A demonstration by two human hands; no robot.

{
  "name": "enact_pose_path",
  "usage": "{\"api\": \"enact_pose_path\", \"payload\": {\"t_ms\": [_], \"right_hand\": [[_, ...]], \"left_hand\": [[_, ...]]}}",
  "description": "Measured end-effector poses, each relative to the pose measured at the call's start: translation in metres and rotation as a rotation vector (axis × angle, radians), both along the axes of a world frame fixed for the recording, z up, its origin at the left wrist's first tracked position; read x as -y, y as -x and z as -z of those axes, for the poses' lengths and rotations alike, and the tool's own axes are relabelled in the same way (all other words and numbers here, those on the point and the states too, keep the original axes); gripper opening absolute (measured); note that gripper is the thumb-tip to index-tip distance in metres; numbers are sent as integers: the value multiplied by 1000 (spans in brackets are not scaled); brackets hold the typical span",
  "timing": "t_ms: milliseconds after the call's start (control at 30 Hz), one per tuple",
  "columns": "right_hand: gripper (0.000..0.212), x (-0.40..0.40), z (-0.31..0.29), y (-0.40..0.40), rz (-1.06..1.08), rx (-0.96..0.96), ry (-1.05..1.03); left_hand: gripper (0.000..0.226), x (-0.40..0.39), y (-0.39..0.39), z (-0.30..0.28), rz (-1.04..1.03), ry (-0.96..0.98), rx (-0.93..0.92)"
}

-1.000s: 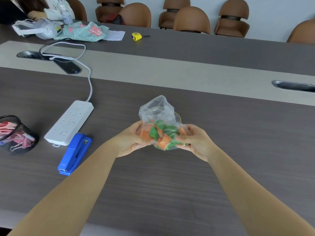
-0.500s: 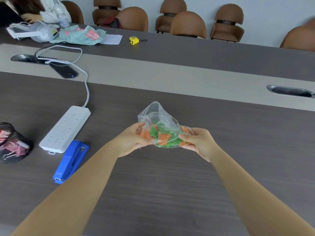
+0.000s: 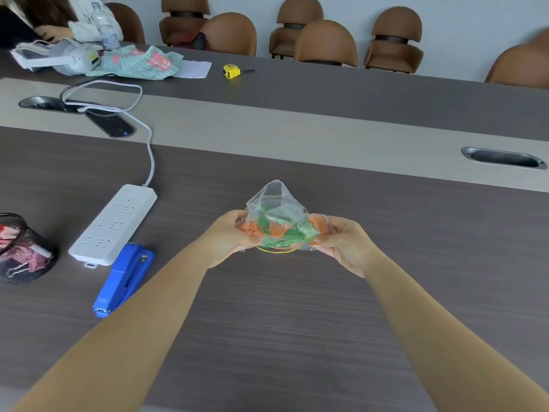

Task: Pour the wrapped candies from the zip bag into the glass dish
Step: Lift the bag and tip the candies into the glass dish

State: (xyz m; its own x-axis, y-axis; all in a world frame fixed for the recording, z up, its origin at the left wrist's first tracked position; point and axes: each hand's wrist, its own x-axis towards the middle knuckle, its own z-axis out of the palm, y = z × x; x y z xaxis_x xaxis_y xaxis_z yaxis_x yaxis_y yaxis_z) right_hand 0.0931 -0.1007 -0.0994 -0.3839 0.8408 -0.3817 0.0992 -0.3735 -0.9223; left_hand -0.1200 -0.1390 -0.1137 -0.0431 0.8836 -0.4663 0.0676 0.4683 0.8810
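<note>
I hold the zip bag (image 3: 277, 221) w/ both hands. My left hand (image 3: 230, 237) pinches its left end, my right hand (image 3: 344, 242) pinches its right end, fingers closed on the plastic. The bag lies long side left-to-right. The orange & green candies (image 3: 282, 230) sit low inside. The glass dish (image 3: 276, 250) is right under the bag; only its yellow rim shows. Both hands are about as near. Lots of bare table (image 3: 282, 322) around it.

glass dish (image 3: 276, 250) mostly hidden behind zip bag (image 3: 280, 217)

A dark wood-grain table (image 3: 267, 322) carries a white power strip (image 3: 114, 223), blue stapler (image 3: 124, 278) and mesh cup (image 3: 22, 251).
</note>
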Motion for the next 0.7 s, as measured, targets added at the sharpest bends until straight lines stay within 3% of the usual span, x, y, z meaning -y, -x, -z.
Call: {"api": "enact_pose_path", "payload": {"t_ms": [167, 433, 600, 700], "right_hand": [[25, -5, -4, 12, 83, 190, -82], [32, -13, -11, 12, 90, 440, -158], [25, -19, -20, 10, 125, 298, -162], [19, -18, -27, 10, 94, 170, -187]], "left_hand": [[84, -5, 4, -6, -12, -72, -12], [74, -11, 10, -14, 46, -28, 10], [52, -16, 8, -27, 3, -100, 20], [55, -20, 6, -30, -3, -130, -11]]}}
